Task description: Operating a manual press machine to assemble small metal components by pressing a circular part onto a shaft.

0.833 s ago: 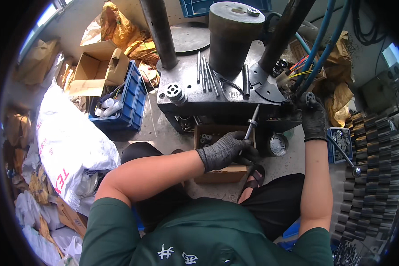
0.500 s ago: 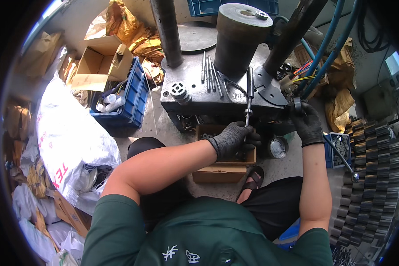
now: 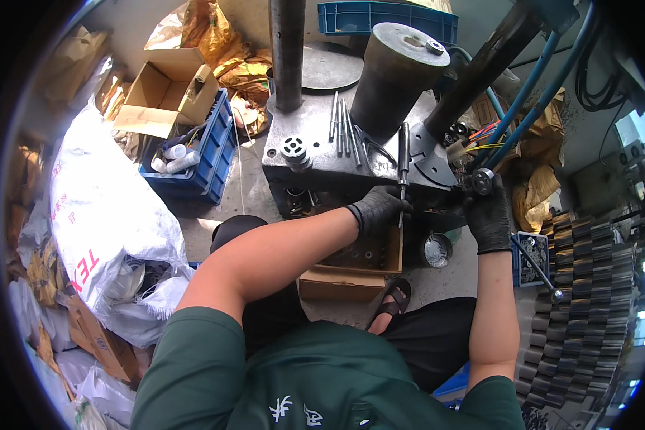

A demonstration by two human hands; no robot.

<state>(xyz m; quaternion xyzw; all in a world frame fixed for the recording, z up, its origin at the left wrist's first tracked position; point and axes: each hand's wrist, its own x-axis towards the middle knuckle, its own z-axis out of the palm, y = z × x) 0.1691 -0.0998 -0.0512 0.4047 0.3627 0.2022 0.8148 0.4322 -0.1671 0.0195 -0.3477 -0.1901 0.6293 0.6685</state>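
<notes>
My left hand (image 3: 382, 208), in a dark work glove, is closed around the lower end of a slim metal rod with a thicker dark upper part (image 3: 404, 150). The rod stretches over the bench's front edge; I cannot make out whether it rests there. To the right, my gloved right hand (image 3: 490, 218) pinches a small round metal part with a ringed face (image 3: 482, 181), close to the bench's front right corner. A similar slotted round metal piece (image 3: 293, 148) stands at the bench's left front. Several thin steel rods (image 3: 345, 132) lie beside pliers-like handles (image 3: 380, 152).
A thick steel cylinder (image 3: 401, 79) with a small ring on top rises from the metal bench (image 3: 322, 161), between two dark posts. Below are an open box (image 3: 344, 283) and a tin (image 3: 437, 251). Stacked metal parts (image 3: 588, 287) fill the right; a white sack (image 3: 115, 222) stands left.
My right hand has turned the round part so its face shows. The left hand sits a little farther up, still on the rod. The whole view has shifted slightly.
</notes>
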